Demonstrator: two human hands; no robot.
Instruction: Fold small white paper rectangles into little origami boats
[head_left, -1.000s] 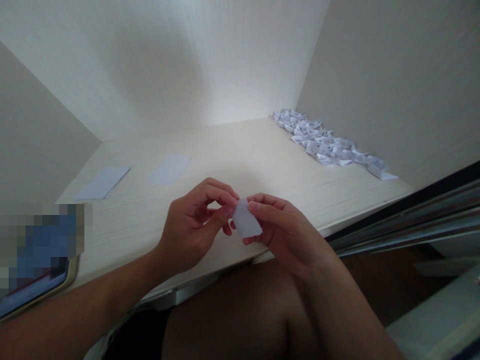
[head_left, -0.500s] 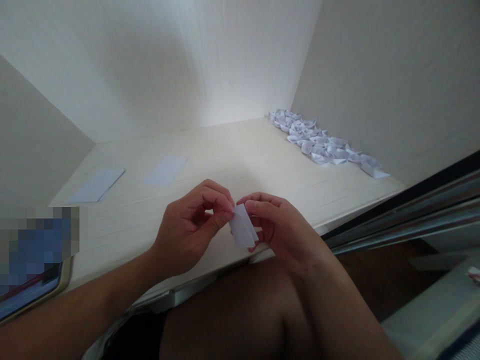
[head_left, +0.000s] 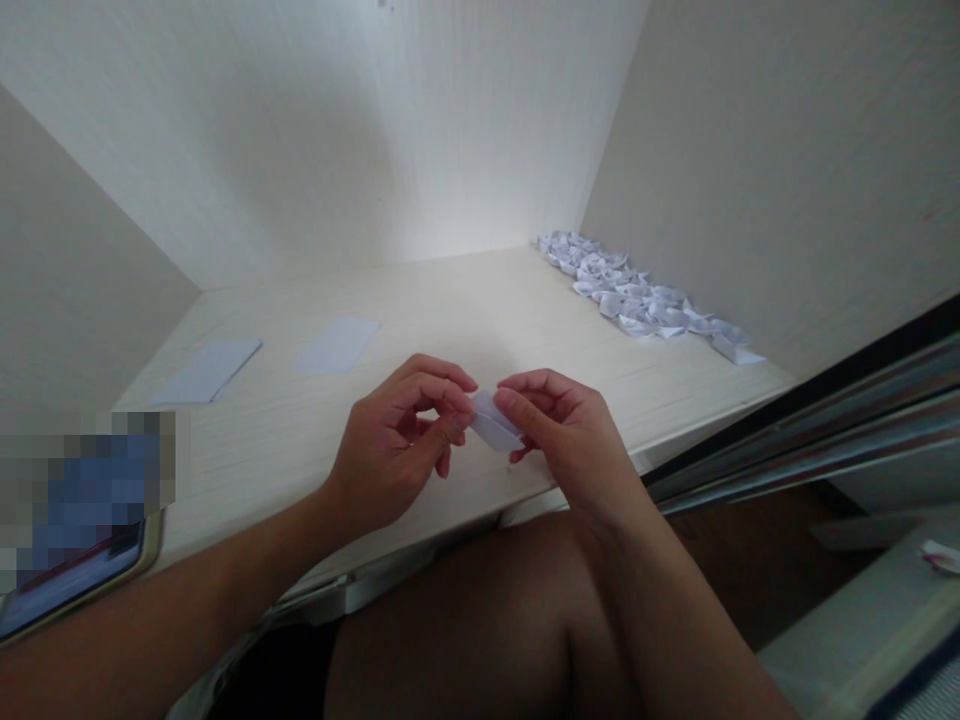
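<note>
Above the front edge of the table, a small piece of folded white paper [head_left: 496,424] is held between both hands. My left hand [head_left: 409,435] pinches its left corner with thumb and fingertips. On the other side, my right hand [head_left: 566,425] grips it, the thumb lying on top and the fingers behind, partly hidden. The paper is tilted, with a crease and layered flaps showing along its lower right side.
Many small folded white paper pieces [head_left: 637,300] lie heaped along the right wall. A stack of flat white paper [head_left: 210,368] and a separate white sheet [head_left: 337,345] rest on the left of the table [head_left: 442,300]. A phone or tablet [head_left: 90,580] is at the left front.
The folded paper now looks smaller and flatter, lying more on its side. My right thumb has moved onto its top, and the hands have shifted slightly. The camera view has tilted a little.
</note>
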